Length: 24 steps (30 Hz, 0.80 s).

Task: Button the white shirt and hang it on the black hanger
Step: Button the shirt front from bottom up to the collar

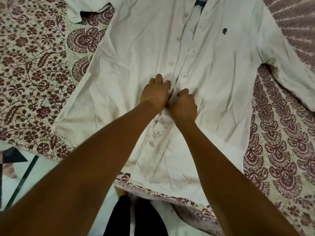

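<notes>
A patterned bedspread [34, 65] is seen at the left, with the white shirt [136, 48] laid flat on it, front up. At mid-placket the left hand [156, 95] is set with bent fingers on the button side; a pinch cannot be confirmed. Touching it, the right hand [184, 106] is closed round the buttonhole edge

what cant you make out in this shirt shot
Head view only.
Any button under the left hand and right hand, which grip the shirt: hidden by them.
Collar: cut off by the top edge.
One sleeve: runs off the right edge.
Chest logo: too small to read.
Hanger: not in view.
</notes>
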{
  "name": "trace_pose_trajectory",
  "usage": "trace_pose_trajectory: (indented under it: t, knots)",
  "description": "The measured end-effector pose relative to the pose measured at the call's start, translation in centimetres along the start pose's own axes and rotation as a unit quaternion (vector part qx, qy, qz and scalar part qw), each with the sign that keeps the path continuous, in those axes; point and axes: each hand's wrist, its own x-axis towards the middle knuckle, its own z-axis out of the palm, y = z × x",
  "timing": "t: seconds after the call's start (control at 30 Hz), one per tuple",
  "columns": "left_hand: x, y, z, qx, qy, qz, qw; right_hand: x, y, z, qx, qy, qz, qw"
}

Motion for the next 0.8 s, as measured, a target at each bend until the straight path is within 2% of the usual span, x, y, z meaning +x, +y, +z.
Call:
trace_pose_trajectory:
  t: [0.07,0.17,0.2,0.27,0.3,0.33,0.43,0.5,0.53,0.6,0.67,0.8]
  knots:
    - [0.8,0.1,-0.5,-0.042,0.008,-0.047,0.998,0.7,0.4,-0.3,0.019,-0.006,0.009,1.000]
    - [1.6,0.3,-1.0,-0.167,0.022,-0.043,0.985,1.0,1.2,-0.5,0.139,0.016,0.037,0.989]
    - [1.6,0.4,-0.9,-0.257,-0.001,-0.042,0.966,0.9,1.3,-0.5,0.183,0.038,0.031,0.982]
    - [1.0,0.4,-0.5,-0.437,-0.068,-0.032,0.896,0.3,1.3,-0.4,0.219,0.040,-0.005,0.975]
    - [0.5,0.1,-0.4,-0.445,-0.057,-0.008,0.894,0.1,1.2,-0.3,0.219,0.021,-0.022,0.975]
    - [0.1,-0.5,-0.1,-0.440,-0.036,0.002,0.897,-0.1,1.2,-0.2,0.216,0.005,-0.033,0.976]
    - [-2.0,-3.3,1.0,-0.365,0.119,0.009,0.923,-0.1,1.0,-0.1,0.194,-0.015,-0.071,0.978]
    - [-3.9,-6.3,1.7,-0.185,0.225,-0.025,0.956,-0.5,0.6,-0.2,0.176,-0.055,-0.083,0.979]
    - [-4.8,-8.3,2.0,-0.092,0.253,-0.061,0.961,-0.8,0.3,-0.2,0.174,-0.082,-0.079,0.978]
    - [-6.9,-12.3,2.3,-0.011,0.247,-0.176,0.953,-1.8,0.1,0.1,0.174,-0.115,-0.066,0.976]
    - [-8.7,-15.8,2.1,-0.013,0.214,-0.260,0.942,-2.9,0.3,0.8,0.149,-0.117,-0.072,0.979]
    - [-11.7,-19.7,1.4,-0.002,0.204,-0.229,0.952,-6.4,1.0,2.3,0.146,-0.063,-0.084,0.984]
